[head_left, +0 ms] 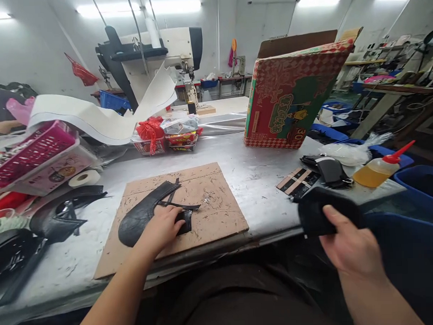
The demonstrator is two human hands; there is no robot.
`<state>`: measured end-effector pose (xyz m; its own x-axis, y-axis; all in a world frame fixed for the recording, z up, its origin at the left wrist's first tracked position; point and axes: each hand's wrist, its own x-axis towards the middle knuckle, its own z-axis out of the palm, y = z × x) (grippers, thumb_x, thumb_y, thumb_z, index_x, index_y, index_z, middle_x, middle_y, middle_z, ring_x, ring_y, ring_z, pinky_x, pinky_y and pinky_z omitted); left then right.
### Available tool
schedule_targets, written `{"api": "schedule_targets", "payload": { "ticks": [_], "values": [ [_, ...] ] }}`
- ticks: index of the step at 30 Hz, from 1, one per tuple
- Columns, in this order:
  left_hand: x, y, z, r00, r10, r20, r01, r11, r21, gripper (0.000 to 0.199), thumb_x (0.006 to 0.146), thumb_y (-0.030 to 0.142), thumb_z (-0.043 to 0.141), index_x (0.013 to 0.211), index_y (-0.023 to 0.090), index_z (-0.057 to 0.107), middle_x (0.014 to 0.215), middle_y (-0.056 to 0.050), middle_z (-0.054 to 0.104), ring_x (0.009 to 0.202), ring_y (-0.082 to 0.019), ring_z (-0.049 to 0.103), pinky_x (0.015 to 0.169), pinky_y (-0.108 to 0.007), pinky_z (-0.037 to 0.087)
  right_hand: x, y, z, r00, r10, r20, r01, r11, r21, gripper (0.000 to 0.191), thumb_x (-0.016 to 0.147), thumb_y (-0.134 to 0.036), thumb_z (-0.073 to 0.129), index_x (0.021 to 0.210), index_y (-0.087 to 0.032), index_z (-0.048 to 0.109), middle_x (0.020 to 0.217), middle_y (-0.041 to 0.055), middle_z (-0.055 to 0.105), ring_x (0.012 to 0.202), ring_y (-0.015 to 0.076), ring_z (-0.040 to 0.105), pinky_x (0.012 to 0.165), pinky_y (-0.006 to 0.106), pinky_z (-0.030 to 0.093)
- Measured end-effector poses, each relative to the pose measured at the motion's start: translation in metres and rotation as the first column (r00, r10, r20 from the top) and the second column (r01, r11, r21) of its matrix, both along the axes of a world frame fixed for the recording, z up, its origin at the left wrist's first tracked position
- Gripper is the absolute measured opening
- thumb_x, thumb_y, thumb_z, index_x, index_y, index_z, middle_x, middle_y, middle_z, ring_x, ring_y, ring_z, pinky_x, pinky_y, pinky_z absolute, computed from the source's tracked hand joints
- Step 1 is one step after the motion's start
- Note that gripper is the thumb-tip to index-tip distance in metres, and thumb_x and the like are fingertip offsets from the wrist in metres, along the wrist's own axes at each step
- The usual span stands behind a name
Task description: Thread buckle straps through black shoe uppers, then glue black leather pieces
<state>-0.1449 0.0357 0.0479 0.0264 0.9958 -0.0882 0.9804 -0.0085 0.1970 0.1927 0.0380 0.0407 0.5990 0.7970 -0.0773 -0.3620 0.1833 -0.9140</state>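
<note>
My left hand (162, 227) is on a black leather shoe upper piece (137, 223) with narrow straps, its fingers bent down over the inner edge. The upper lies flat on a brown board (221, 200) in front of me. Out to the right, past the table's front edge, my right hand (356, 245) grips a flat black piece (312, 215), thumb on top. Motion blurs that piece, so its exact kind is unclear. Just beyond it on the table are a black-striped card (298, 182) and a small stack of black leather parts (331, 172).
A glue bottle (376, 171) with a red nozzle stands at the right edge, above blue bins (423, 236). A red carton (288, 98) stands at the back. More black uppers (58, 222) and a pink basket (35, 152) lie left. Behind is a sewing machine (163, 55).
</note>
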Motion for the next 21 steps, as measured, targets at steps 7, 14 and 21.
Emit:
{"api": "schedule_targets", "payload": {
  "ticks": [7,14,21],
  "values": [
    [0.007,0.015,0.001,0.965,-0.027,0.260,0.097,0.960,-0.263,0.035,0.072,0.020,0.051,0.106,0.018,0.059,0.082,-0.003,0.062,0.078,-0.020,0.058,0.070,-0.028,0.043,-0.040,0.010,-0.024,0.816,0.536,0.215,-0.562,0.823,0.080,0.023,0.070,-0.037,0.073,0.080,-0.017,0.070,0.086,0.0055,0.071,0.097,0.0259,0.062,0.097,0.045,0.042],
    [0.026,0.012,-0.009,0.772,0.010,0.636,0.195,0.948,-0.251,0.040,0.074,0.023,0.049,0.112,0.018,0.060,0.115,-0.007,0.060,0.108,-0.022,0.052,0.094,-0.031,0.038,-0.076,0.004,-0.027,0.665,0.724,0.182,-0.745,0.659,0.104,0.023,0.081,-0.037,0.063,0.094,-0.020,0.070,0.093,0.0055,0.070,0.103,0.0260,0.060,0.097,0.047,0.042],
    [0.036,0.014,-0.009,0.788,-0.002,0.616,0.207,0.943,-0.262,0.041,0.073,0.019,0.049,0.113,0.020,0.059,0.093,-0.002,0.063,0.087,-0.020,0.056,0.083,-0.032,0.043,-0.090,0.000,-0.033,0.708,0.697,0.112,-0.706,0.695,0.134,0.025,0.079,-0.032,0.066,0.101,-0.022,0.067,0.095,0.0042,0.070,0.097,0.0249,0.063,0.095,0.045,0.044]
  ]
}}
